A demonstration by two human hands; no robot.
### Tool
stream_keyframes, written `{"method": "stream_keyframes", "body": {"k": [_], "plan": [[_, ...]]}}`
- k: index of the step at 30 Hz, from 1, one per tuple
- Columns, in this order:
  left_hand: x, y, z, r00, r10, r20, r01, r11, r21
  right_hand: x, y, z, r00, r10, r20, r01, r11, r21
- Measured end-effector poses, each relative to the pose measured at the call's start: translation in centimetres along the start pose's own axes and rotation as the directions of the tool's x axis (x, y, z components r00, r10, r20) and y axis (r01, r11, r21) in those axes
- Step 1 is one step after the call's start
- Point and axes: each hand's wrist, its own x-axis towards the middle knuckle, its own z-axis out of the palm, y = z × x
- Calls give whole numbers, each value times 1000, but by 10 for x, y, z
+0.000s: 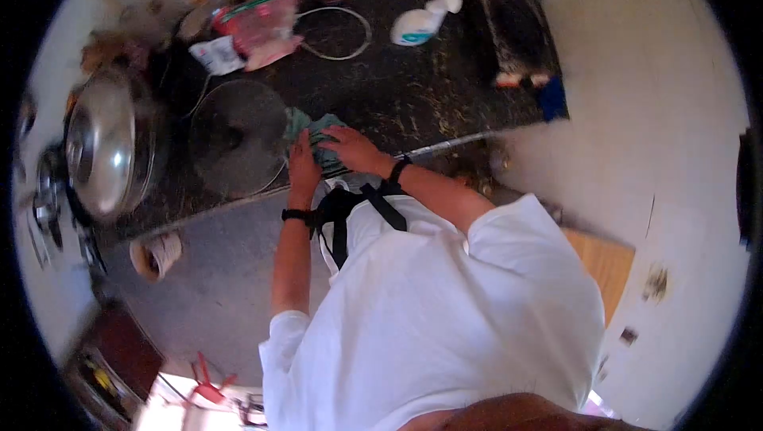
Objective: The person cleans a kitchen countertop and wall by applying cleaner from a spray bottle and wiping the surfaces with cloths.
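A green cloth lies bunched at the front edge of the dark countertop. My left hand rests on the cloth's left part, its fingers pointing away from me. On the right part of the cloth is my right hand, with its fingers spread over the fabric. Just left of both hands sits a round glass lid, flat on the counter. Both wrists carry dark bands.
A large steel lidded pan stands at the left. Behind are a pink plastic bag, a wire ring and a white spray bottle. A blue item lies at the right end. A bucket stands on the floor.
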Motion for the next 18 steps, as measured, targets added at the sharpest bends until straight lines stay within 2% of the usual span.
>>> {"method": "stream_keyframes", "body": {"k": [1, 2, 3, 4, 6, 9, 10, 11, 12, 13, 15, 16, 17, 18], "plan": [[3, 2, 14, 998, 47, 38, -47, 999, -1, -4, 7, 15, 998, -15, -63, 11, 998, -55], [4, 6, 27, 998, 47, 31, -51, 990, 134, -8, 13, 24, 992, -37, -121, 23, 994, -111], [6, 10, 36, 999, 44, 14, -46, 963, 265, -13, 11, 27, 991, 6, -137, -20, 994, -103], [9, 23, 36, 997, 68, 38, -75, 961, 266, -17, 7, 27, 985, 42, -166, -50, 998, -49], [22, 50, 36, 968, -172, 181, 139, 973, 182, -29, 12, 16, 976, 78, -203, -78, 997, 3], [42, 60, 80, 980, -66, 189, 28, 980, 198, -67, 34, -6, 944, 138, -299, -114, 989, 97], [48, 74, 85, 980, -30, 195, -11, 979, 203, -87, 51, -17, 925, 205, -319, -153, 972, 181], [54, 96, 96, 973, -99, 208, 47, 969, 242, -112, 70, -30, 904, 268, -333, -184, 947, 263], [60, 122, 105, 962, -170, 213, 106, 954, 280, -138, 93, -47, 863, 355, -360, -254, 920, 298], [69, 145, 116, 963, -162, 214, 96, 953, 286, -167, 115, -67, 815, 432, -385, -315, 889, 331], [89, 190, 139, 951, -146, 272, 44, 936, 350, -233, 156, -97, 470, 733, -491, -381, 670, 637], [99, 211, 153, 954, -141, 265, 38, 932, 360, -269, 193, -106, 377, 688, -621, -540, 708, 456], [107, 230, 169, 957, -79, 281, -21, 942, 335, -307, 230, -117, 335, 591, -733, -543, 757, 362], [116, 254, 183, 955, -20, 295, -75, 948, 309, -349, 281, -115, 330, 648, -687, -570, 717, 402]]}}
